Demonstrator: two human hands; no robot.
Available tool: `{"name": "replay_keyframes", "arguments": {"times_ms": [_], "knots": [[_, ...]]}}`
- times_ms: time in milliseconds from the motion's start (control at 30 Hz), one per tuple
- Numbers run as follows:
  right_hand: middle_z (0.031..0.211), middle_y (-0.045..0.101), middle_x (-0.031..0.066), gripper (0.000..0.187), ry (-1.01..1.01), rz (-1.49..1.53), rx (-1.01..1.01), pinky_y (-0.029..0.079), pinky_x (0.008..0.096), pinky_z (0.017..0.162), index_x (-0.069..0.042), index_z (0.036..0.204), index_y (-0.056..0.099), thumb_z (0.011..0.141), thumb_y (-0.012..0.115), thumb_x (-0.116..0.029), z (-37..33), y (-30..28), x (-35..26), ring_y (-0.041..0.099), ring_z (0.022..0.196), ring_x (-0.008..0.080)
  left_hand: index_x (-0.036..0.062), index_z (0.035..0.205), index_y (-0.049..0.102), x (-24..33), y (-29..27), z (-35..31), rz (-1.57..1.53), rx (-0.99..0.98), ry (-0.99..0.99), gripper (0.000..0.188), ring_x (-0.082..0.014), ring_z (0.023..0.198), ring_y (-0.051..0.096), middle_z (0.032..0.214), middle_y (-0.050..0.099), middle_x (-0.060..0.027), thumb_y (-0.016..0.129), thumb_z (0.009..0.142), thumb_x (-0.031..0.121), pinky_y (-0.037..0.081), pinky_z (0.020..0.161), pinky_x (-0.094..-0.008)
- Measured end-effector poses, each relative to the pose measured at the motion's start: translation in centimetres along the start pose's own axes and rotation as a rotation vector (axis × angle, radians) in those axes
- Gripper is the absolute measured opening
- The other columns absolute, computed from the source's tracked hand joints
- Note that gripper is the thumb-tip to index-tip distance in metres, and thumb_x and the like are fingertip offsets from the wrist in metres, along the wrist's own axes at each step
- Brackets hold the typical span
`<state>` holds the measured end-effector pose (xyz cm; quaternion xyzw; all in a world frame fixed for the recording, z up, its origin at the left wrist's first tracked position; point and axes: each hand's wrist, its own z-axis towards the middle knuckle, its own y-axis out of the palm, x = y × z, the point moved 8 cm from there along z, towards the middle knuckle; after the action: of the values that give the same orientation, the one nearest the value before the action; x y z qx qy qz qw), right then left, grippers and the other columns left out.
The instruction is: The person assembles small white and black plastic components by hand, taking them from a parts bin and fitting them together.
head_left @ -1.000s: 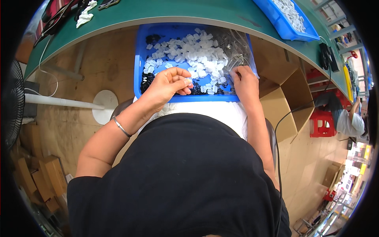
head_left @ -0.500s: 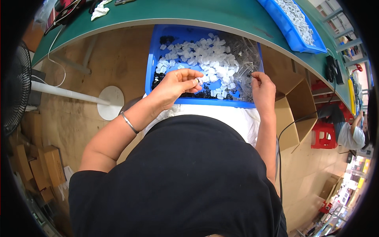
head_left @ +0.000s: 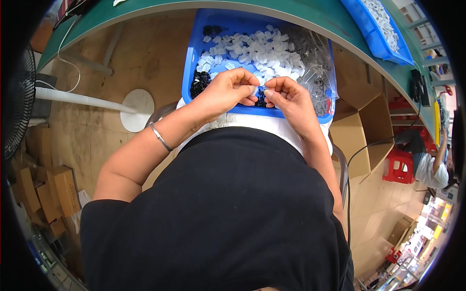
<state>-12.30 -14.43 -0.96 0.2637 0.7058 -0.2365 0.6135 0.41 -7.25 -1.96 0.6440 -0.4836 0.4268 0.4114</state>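
Over the near part of a blue plastic tray [head_left: 188,65], my two hands meet almost fingertip to fingertip. Between thumb and forefinger, my left hand [head_left: 225,94] pinches a small translucent white plastic piece [head_left: 255,90]. My right hand [head_left: 295,103] is closed in a pinch right beside that piece; whatever its fingertips hold is too small to make out. Many similar white pieces [head_left: 276,59] lie heaped in the tray's middle. Small black parts [head_left: 199,83] are piled at its left side, and more lie under my hands.
A clear plastic bag [head_left: 315,48] with dark small parts fills the tray's right side. Beyond is a green table [head_left: 160,6] bearing another blue tray [head_left: 366,29]. An opened cardboard box [head_left: 352,140] stands right, a white fan stand [head_left: 92,99] left. Another person [head_left: 432,167] sits far right.
My right hand has moved left from the bag side of the tray to meet my left hand. My left hand keeps its white piece. The whole view has shifted slightly.
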Motion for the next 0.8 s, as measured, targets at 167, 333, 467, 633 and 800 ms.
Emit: {"name": "replay_keyframes", "arguments": {"times_ms": [167,333,467,633,800], "knots": [[0.088,0.064,0.0047,0.014,0.002,0.005,0.005,0.052,0.0234,0.071,0.002,0.102,0.062,0.09,0.063,-0.003,0.12,-0.2,0.73,0.06,0.078,0.0094,-0.0011,0.115,0.059,-0.14,0.21,0.07,0.092,-0.033,-0.001,0.025,-0.012,0.087,0.06,0.1,0.063,-0.0062,0.058,0.091,0.009,0.051,0.082,-0.0268],[0.087,0.063,0.0044,0.014,0.01,0.0,0.01,0.052,0.0231,0.07,0.003,0.103,0.061,0.09,0.063,-0.003,0.06,0.04,0.47,0.06,0.077,0.009,-0.0011,0.114,0.061,-0.53,-0.11,0.35,0.096,-0.004,0.021,0.026,-0.0126,0.088,0.059,0.1,0.064,-0.0059,0.06,0.09,0.008,0.049,0.082,-0.0269],[0.086,0.062,0.0035,0.015,0.007,0.012,-0.014,0.052,0.0222,0.069,0.002,0.102,0.059,0.089,0.063,-0.002,0.05,0.44,0.28,0.059,0.075,0.0081,-0.0015,0.114,0.062,-0.44,0.1,0.17,0.065,-0.015,0.01,0.026,-0.0127,0.088,0.059,0.099,0.065,-0.0064,0.06,0.089,0.007,0.049,0.081,-0.0272],[0.086,0.061,0.0034,0.016,0.034,0.019,0.001,0.052,0.0212,0.067,0.002,0.102,0.057,0.088,0.064,-0.001,0.05,0.58,0.7,0.059,0.075,0.0077,-0.0025,0.115,0.061,-0.46,0.38,0.05,0.055,-0.021,-0.007,0.028,-0.0128,0.087,0.059,0.098,0.066,-0.0074,0.061,0.089,0.007,0.049,0.081,-0.0275],[0.087,0.061,0.0046,0.018,0.053,0.016,0.003,0.053,0.0219,0.066,0.003,0.103,0.057,0.088,0.064,-0.002,0.12,0.48,1.03,0.061,0.075,0.0087,-0.0034,0.116,0.061,-0.51,0.28,-0.07,0.045,0.006,0.002,0.03,-0.0128,0.085,0.06,0.097,0.066,-0.0084,0.062,0.088,0.007,0.05,0.08,-0.0269]]}}
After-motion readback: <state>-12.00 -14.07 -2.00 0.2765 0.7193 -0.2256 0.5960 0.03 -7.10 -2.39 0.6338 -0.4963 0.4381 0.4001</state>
